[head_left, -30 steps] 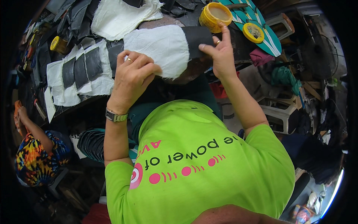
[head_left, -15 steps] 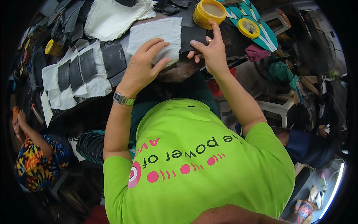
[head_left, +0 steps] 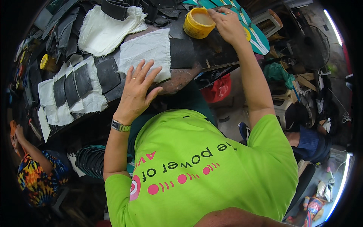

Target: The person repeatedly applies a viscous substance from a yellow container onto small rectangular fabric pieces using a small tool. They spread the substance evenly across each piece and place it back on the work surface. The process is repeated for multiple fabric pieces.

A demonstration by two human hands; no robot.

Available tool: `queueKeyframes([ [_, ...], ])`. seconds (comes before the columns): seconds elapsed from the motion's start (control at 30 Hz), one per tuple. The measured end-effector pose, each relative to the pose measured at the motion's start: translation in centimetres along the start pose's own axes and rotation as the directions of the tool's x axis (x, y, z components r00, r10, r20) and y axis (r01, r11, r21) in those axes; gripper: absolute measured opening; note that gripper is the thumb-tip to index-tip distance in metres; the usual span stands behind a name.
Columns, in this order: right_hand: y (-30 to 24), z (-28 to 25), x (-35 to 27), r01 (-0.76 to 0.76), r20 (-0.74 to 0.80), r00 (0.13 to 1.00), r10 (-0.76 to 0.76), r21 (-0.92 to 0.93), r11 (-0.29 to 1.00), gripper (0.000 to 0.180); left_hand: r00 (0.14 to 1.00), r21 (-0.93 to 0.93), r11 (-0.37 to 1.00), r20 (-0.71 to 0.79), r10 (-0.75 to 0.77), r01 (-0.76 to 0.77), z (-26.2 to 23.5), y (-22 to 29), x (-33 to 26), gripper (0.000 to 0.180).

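My left hand (head_left: 141, 85) is open with its fingers spread, fingertips at the lower part of a white cloth piece (head_left: 143, 47). A black rectangular sheet (head_left: 181, 53) lies against the cloth's right edge. My right hand (head_left: 228, 28) is at the right rim of a yellow tub (head_left: 196, 32) holding a cloudy tan substance. Its fingers are curled in beside a thin brown stick (head_left: 224, 6); what they grip, if anything, is hidden.
Black patches (head_left: 82, 79) lie on white cloth at the left, near a larger white cloth (head_left: 106, 32). Green sole-shaped pieces with white straps (head_left: 261, 41) are at the right. A red bag (head_left: 217, 89) hangs below the table edge. Another person (head_left: 41, 174) sits at lower left.
My right hand has left the black sheet and moved up to the far right side of the tub. My left hand has drawn back toward the cloth's near edge. The view has shifted.
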State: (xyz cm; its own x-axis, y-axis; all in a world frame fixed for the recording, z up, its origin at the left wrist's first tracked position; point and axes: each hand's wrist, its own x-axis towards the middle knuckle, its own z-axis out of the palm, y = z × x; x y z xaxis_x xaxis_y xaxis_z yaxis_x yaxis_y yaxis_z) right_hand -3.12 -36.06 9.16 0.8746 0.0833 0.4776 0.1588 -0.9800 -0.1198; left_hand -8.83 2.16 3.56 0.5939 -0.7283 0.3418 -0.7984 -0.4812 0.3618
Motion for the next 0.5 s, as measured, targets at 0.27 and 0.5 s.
queueKeyframes([
  [0.27, -0.9, -0.2, 2.1, -0.246, 0.084, 0.962, 0.259, -0.137, 0.959, 0.068, 0.989, -0.121, 0.99, -0.132, 0.062, -0.078, -0.4, -1.7, 1.0, 0.02],
  [0.5, -5.4, -2.1, -2.5, -0.341, 0.593, 0.735, 0.33, -0.098, 0.935, 0.071, 0.952, -0.287, 0.941, -0.192, -0.238, 0.178, 0.3, -1.2, 1.3, 0.015],
])
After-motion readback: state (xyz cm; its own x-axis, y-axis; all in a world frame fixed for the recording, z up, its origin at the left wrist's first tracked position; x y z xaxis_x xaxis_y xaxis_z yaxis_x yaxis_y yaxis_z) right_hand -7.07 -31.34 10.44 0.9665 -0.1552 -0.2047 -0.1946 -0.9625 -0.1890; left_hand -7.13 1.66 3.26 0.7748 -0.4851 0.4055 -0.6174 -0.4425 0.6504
